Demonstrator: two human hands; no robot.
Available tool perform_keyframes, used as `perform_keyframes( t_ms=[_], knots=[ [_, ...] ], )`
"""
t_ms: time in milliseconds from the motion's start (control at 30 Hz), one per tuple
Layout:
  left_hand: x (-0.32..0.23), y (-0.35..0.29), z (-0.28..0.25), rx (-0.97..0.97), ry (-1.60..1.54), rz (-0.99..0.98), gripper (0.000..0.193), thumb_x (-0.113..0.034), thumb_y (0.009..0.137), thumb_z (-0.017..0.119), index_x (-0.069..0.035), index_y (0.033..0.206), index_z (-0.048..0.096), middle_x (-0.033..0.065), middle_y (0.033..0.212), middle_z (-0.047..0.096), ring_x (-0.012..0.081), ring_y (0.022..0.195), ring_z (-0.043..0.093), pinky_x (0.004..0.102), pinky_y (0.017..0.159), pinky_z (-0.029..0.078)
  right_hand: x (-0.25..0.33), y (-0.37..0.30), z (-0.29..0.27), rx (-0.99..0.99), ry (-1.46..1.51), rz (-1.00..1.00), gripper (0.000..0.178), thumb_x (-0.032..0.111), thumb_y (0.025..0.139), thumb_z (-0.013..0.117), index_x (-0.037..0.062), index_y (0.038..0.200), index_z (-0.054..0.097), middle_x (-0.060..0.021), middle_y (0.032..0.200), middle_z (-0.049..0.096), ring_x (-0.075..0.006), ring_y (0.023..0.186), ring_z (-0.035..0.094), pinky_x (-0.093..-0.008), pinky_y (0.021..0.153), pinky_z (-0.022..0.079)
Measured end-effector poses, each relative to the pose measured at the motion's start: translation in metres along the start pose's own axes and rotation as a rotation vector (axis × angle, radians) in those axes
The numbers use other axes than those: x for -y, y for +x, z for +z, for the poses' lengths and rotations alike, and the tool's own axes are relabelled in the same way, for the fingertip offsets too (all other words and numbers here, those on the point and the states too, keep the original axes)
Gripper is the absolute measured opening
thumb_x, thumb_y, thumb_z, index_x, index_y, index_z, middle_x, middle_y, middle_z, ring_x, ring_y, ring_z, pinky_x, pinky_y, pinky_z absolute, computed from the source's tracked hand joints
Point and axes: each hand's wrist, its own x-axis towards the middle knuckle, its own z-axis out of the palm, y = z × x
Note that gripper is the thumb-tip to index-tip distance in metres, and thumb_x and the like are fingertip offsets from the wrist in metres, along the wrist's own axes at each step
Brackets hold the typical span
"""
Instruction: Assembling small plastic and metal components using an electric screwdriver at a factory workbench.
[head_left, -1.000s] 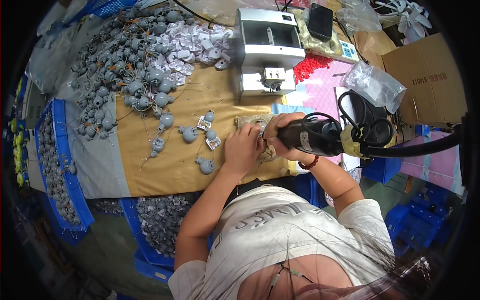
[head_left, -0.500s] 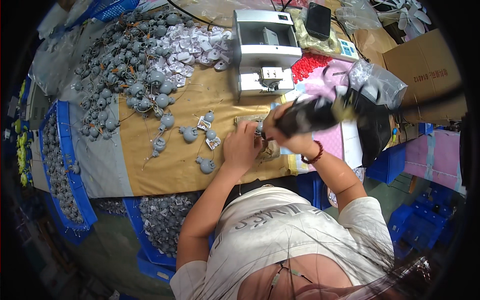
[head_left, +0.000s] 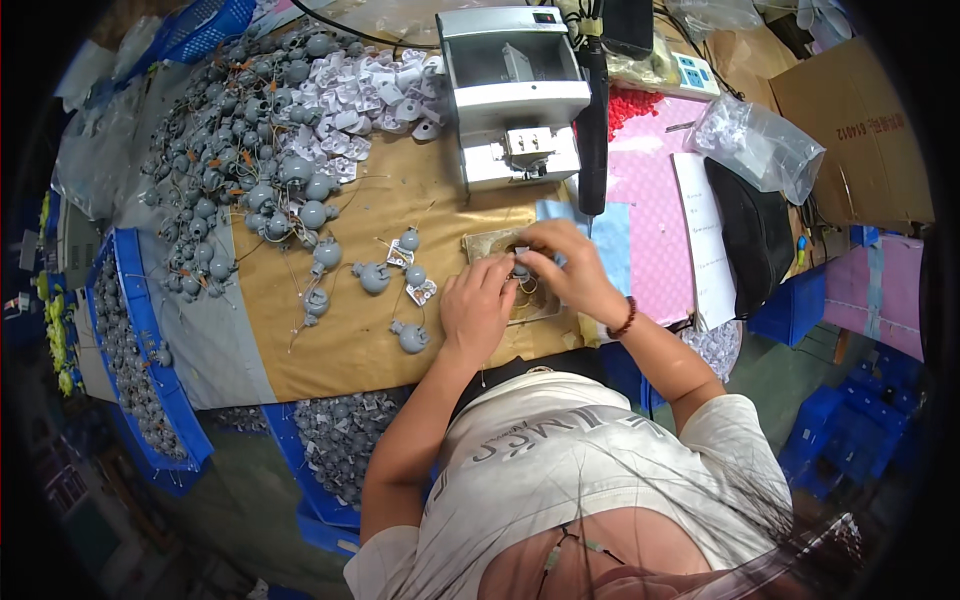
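Over a small tan block (head_left: 490, 243) near the front of the table, both my hands meet at a small grey round part (head_left: 521, 269) with a thin wire. My right hand (head_left: 572, 268) is closed on it from above, thumb and fingers pinched together. From the left, my left hand (head_left: 478, 303) has its fingers together against the same part; their tips are partly hidden. A black electric screwdriver (head_left: 593, 135) hangs upright beyond my right hand, beside a grey-white machine (head_left: 520, 110).
Several grey ball-shaped parts with wires (head_left: 372, 277) lie left of my hands. Behind them are a large grey heap (head_left: 230, 150) and white plastic pieces (head_left: 375, 90). Red pieces (head_left: 630, 108), a paper sheet (head_left: 703, 240) and a black pouch (head_left: 748, 235) are on the right. Blue bins (head_left: 150, 350) stand left.
My right hand has let go of the screwdriver, which now hangs beside the machine. That hand has come down to the grey part; my left hand has stayed nearly in place.
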Motion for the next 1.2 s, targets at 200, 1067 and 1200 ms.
perform_keyframes(
  t_ms=[200, 1067, 1200],
  knots=[
    [0.004, 0.002, 0.003, 0.014, 0.016, -0.017, 0.035, -0.015, 0.082, 0.075, -0.011, 0.115, 0.064, 0.0042, 0.1, 0.064, 0.0269, 0.084, 0.064, 0.0392, 0.07, 0.046, -0.004, 0.012, 0.032, -0.141, 0.329, 0.301, 0.013, 0.01, 0.096, 0.066, -0.0019, 0.095, 0.068, -0.008, 0.08, 0.069, -0.0173, 0.07, 0.064, -0.0297, 0.067, 0.051],
    [0.055, -0.054, -0.088, 0.26, 0.278, -0.219, 0.046, -0.01, 0.068, 0.079, -0.013, 0.112, 0.066, 0.0212, 0.115, 0.052, 0.0447, 0.113, 0.046, 0.052, 0.095, 0.042, -0.071, 0.039, -0.086, -0.452, 0.474, 0.309, 0.02, 0.016, 0.102, 0.06, -0.0019, 0.106, 0.068, -0.0058, 0.09, 0.071, -0.0109, 0.083, 0.067, -0.0246, 0.077, 0.054],
    [0.042, -0.139, -0.14, 0.343, 0.324, -0.308, 0.041, -0.005, 0.064, 0.077, -0.011, 0.104, 0.068, 0.022, 0.119, 0.053, 0.0438, 0.116, 0.048, 0.0519, 0.091, 0.045, -0.121, 0.052, -0.103, -0.379, -0.075, 0.196, 0.018, 0.012, 0.095, 0.066, 0.0026, 0.11, 0.068, -0.0097, 0.095, 0.071, -0.0184, 0.084, 0.068, -0.0306, 0.075, 0.055]
  ],
)
